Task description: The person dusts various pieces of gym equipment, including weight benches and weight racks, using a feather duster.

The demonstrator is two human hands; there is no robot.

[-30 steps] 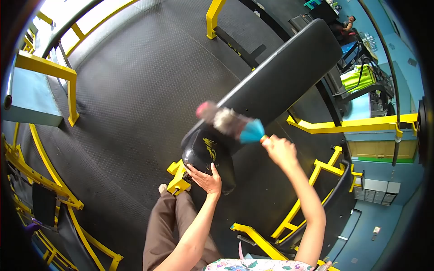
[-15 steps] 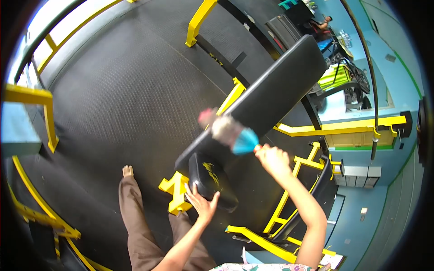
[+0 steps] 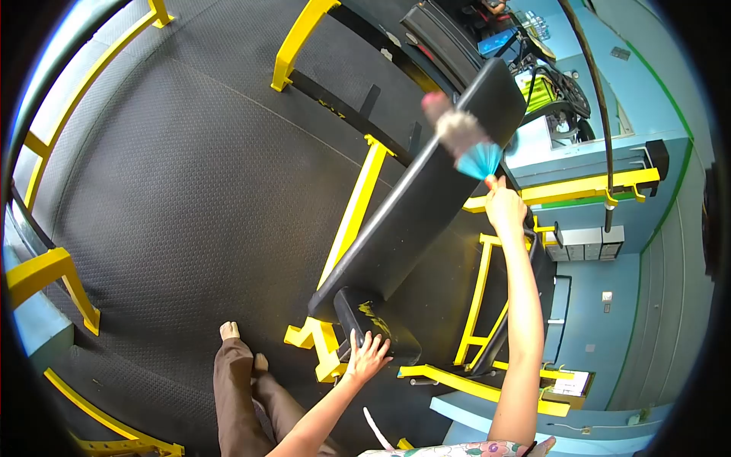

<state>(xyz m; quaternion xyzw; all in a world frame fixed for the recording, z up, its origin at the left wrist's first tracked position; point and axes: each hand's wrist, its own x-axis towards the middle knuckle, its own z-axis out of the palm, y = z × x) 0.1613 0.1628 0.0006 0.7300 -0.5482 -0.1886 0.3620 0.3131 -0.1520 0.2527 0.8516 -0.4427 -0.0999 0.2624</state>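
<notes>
Brown trousers cover the wearer's two legs, with two bare feet showing against the black textured floor; one floral garment appears at the lower edge. The left hand lies with its fingers fanned apart on one small black pad, which bears yellow marks and sits at the near end of one long black pad. Just beside it is one yellow base. The right hand is curled closed around the orange handle of one duster, with a blue collar and a whitish, grey and pink head. That duster is over the upper part of the long black pad, its pink tip past the left edge; its head is blurred, and I cannot tell whether it touches the surface. Farther off are one dark bar, one bright green item, one partly cut-off person and the blue wall.
</notes>
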